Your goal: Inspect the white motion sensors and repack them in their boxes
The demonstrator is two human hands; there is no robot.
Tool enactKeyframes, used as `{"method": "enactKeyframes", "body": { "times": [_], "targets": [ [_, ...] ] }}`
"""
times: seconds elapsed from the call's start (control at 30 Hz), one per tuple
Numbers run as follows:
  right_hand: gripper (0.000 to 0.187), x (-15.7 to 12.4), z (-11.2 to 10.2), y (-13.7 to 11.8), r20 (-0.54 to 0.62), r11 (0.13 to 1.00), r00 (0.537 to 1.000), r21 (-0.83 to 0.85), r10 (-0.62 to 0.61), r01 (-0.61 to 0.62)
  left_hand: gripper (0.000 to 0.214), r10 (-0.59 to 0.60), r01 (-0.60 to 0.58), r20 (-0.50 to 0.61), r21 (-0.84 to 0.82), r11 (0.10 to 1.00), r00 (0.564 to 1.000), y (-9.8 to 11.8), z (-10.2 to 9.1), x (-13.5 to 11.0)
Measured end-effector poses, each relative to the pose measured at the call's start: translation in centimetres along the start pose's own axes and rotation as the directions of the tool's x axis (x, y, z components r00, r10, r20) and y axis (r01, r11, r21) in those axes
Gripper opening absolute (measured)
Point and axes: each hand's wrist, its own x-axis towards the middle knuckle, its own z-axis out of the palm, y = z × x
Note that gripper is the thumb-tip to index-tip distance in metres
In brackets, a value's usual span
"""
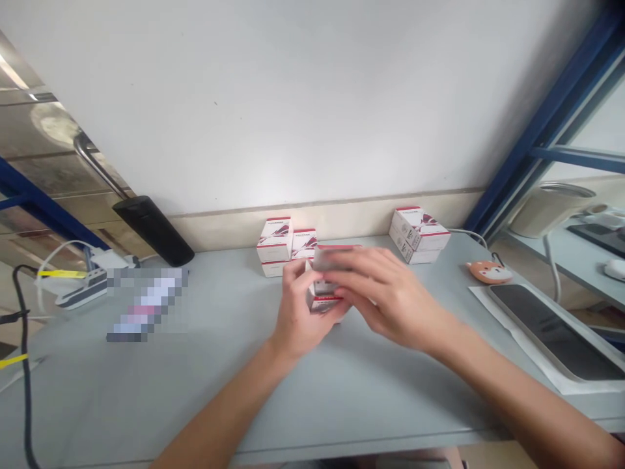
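A small white and red cardboard box [326,301] is held over the middle of the desk, its top flap lifted. My left hand [297,306] is wrapped round the box's left side and underside. From the right, my right hand [385,290] has its fingers closed on the raised flap and the box's right edge. Those fingers are blurred and hide part of the box, and its contents cannot be made out. Just behind is another white and red box [349,247], mostly covered by my right hand. More such boxes [275,242] are stacked at the wall, left of my hands.
Another stack of boxes [418,236] stands at the back right. On the right lie an orange animal-faced mouse [489,271] and a dark-screened tablet-like device [551,329]. To the left are a black cylinder [153,231], a pixelated flat item [149,306], a power strip [83,290] and cables.
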Motion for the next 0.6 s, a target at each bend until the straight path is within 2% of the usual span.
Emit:
{"method": "enactKeyframes", "body": {
  "times": [0.07,0.1,0.13,0.17,0.23,0.3,0.37,0.43,0.5,0.57,0.6],
  "targets": [
    [0.032,-0.2,-0.6,2.0,-0.143,0.994,0.986,-0.058,0.087,-0.097,0.053,-0.032,0.032,0.0,0.032,0.999,1.0,-0.1,-0.1,0.1],
    [0.028,-0.5,-0.9,3.3,-0.212,0.978,0.963,-0.087,0.167,-0.188,0.053,-0.043,0.043,0.002,0.044,0.998,0.999,-0.1,-0.2,0.1],
    [0.027,-0.9,-1.0,4.5,-0.224,0.937,0.928,-0.117,0.298,-0.329,0.053,-0.048,0.048,0.005,0.056,0.997,0.999,-0.2,-0.2,0.1],
    [0.027,-1.4,-1.0,5.8,-0.182,0.875,0.886,-0.164,0.427,-0.455,0.052,-0.05,0.049,0.008,0.067,0.997,0.999,-0.2,-0.3,0.2],
    [0.026,-2.5,-0.4,7.9,0.011,0.748,0.78,-0.29,0.626,-0.597,0.051,-0.05,0.049,0.01,0.092,0.995,0.999,-0.2,-0.3,0.2],
    [0.026,-3.7,0.8,9.2,0.172,0.694,0.684,-0.339,0.709,-0.635,0.05,-0.042,0.042,0.005,0.112,0.993,0.999,-0.1,-0.3,0.2],
    [0.021,-4.6,2.1,9.9,0.247,0.681,0.636,-0.33,0.731,-0.654,0.05,-0.014,0.014,0.003,0.127,0.992,1.0,-0.1,-0.3,0.4],
    [0.014,-4.8,2.8,10.2,0.264,0.681,0.628,-0.305,0.732,-0.666,0.049,0.026,-0.027,0.008,0.144,0.989,1.0,0.0,-0.3,0.5],
    [0.015,-4.2,2.5,9.9,0.248,0.691,0.645,-0.274,0.723,-0.669,0.046,0.048,-0.052,0.028,0.166,0.985,0.998,0.1,-0.4,0.6],
    [0.019,-3.1,1.2,9.0,0.155,0.724,0.707,-0.161,0.69,-0.671,0.042,0.044,-0.059,0.079,0.201,0.978,0.996,0.1,-0.6,0.6],
    [0.022,-2.4,0.4,8.3,0.06,0.748,0.746,-0.055,0.664,-0.661,0.039,0.039,-0.063,0.112,0.22,0.974,0.993,0.1,-0.7,0.6]
  ]
}}
